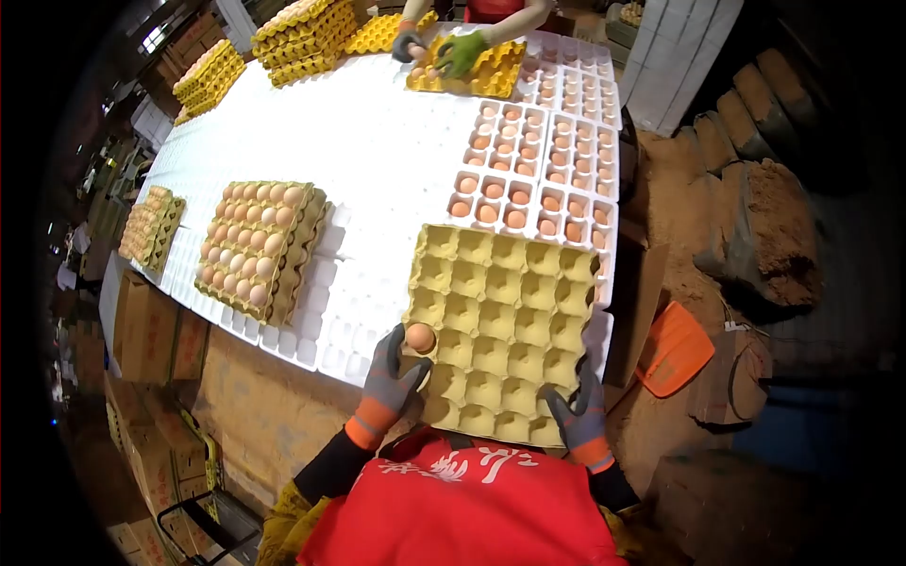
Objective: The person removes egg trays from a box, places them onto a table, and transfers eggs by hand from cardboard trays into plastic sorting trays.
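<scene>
A yellowish pulp egg tray [514, 283] is held up in front of me, over the near end of the table. My left hand [389, 377], in a grey and orange glove, is closed on its left edge. One brown egg [420, 337] sits at that edge by my left fingers; whether they touch it, I cannot tell. The other cups that show hold no eggs. My right hand [578, 415], gloved alike, grips the tray's lower right edge with the thumb on top. Beyond the tray, several eggs fill white foam trays [545, 141].
Stacked egg trays [310, 255] full of eggs stand left on the white-covered table [377, 141]. Across it, a co-worker's green-gloved hand [460, 55] and grey-gloved hand [408, 45] work over a yellow tray [491, 75]. An orange scoop [675, 349] is at right, cardboard boxes [146, 330] at lower left.
</scene>
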Demonstrator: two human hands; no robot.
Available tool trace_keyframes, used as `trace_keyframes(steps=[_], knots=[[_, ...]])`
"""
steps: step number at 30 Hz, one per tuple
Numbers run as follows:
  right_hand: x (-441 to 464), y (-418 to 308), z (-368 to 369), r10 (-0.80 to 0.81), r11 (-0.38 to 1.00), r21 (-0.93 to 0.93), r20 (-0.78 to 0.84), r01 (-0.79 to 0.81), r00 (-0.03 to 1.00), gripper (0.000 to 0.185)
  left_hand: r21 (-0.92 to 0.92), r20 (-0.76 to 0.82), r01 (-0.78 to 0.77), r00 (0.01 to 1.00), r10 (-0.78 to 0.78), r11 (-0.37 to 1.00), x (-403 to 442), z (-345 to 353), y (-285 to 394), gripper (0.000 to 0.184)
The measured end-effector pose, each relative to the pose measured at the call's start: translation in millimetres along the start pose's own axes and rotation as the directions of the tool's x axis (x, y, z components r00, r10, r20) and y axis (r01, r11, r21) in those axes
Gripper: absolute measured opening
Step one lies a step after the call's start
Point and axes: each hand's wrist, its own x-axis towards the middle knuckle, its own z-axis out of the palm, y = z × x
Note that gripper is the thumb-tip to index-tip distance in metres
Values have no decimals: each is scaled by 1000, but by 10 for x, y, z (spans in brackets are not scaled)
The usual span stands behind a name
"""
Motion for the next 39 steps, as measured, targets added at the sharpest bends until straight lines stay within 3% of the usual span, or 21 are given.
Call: trace_keyframes(steps=[1, 2, 3, 5, 7, 8, 10, 11, 14, 15, 17, 19, 20, 23, 25, 28, 31, 35, 37, 38, 39], knots=[[86, -181, -32, 35, 960, 280, -37, -24, 999, 86, -112, 9, 2, 1000, -1, 994, 8, -2, 99, 81], [288, -441, -172, 16, 911, 413, -13, -9, 1000, 85, -56, 45, -18, 999, 20, 998, 36, -45, 359, 85], [480, -378, -283, -70, 913, 396, -77, 95, 995, 79, -174, 50, -82, 994, 92, 981, 129, -101, 620, 75], [974, -178, -608, -64, 902, 419, -104, 102, 993, 79, -397, 35, -189, 975, 220, 898, 397, -214, 1041, 57], [1598, -216, -826, -41, 857, 504, -141, 107, 989, 79, -456, -69, -248, 967, 244, 855, 605, -210, 1189, 51], [2034, 61, -905, -86, 774, 615, -134, 151, 987, 74, -337, -125, -243, 969, 212, 910, 680, -227, 1150, 48], [2603, -173, -1004, -24, 797, 600, -94, 76, 995, 70, -320, -192, -122, 979, 62, 940, 718, -224, 867, 45], [2943, 54, -1063, -180, 872, 450, -72, 193, 981, 73, -309, -216, -65, 976, -3, 949, 720, -235, 624, 44], [3293, 523, -953, -137, 962, 188, -300, 199, 944, 70, -215, -177, 120, 971, -160, 969, 530, -284, 21, 46], [3055, 378, -877, -142, 944, 247, -297, 219, 944, 66, -149, -191, 186, 958, -213, 971, 462, -294, -149, 47], [2706, 807, -723, -202, 932, 270, -164, 241, 966, 61, -276, -153, 256, 940, -306, 926, 362, -287, -455, 45], [1907, 700, -569, 56, 969, 239, 24, -60, 998, 52, -184, -143, 263, 946, -291, 947, 353, -235, -668, 42], [1546, 547, -497, 337, 883, 308, 112, -355, 935, 46, -205, -130, 273, 944, -303, 940, 351, -177, -612, 42], [768, 965, -138, 283, 833, 498, -9, -241, 959, 45, -170, -106, 270, 951, -290, 948, 377, -25, -477, 46], [612, 576, -34, 200, 975, -96, -12, -200, 980, 43, -209, -119, 268, 948, -296, 941, 411, 38, -408, 48], [608, 930, 198, 233, 920, 351, -131, -175, 964, 44, -146, -144, 210, 962, -231, 967, 443, 120, -546, 46], [616, 733, 326, 304, 907, 355, -182, -226, 935, 44, -272, -86, 190, 971, -221, 943, 471, 123, -406, 41], [547, 105, 366, 359, 860, 454, -218, -231, 907, 42, -193, -204, 96, 969, -136, 977, 480, -50, -445, 37], [492, -341, 474, 379, 879, 377, -180, -292, 908, 47, -224, -183, 18, 981, -60, 975, 461, -346, -368, 36], [491, -375, 636, 324, 898, 371, -193, -236, 926, 47, -228, -174, -25, 985, -15, 973, 479, -558, -448, 36], [484, -387, 825, 270, 914, 363, -216, -179, 938, 47, -96, -184, -51, 982, 32, 994, 488, -800, -478, 37]])
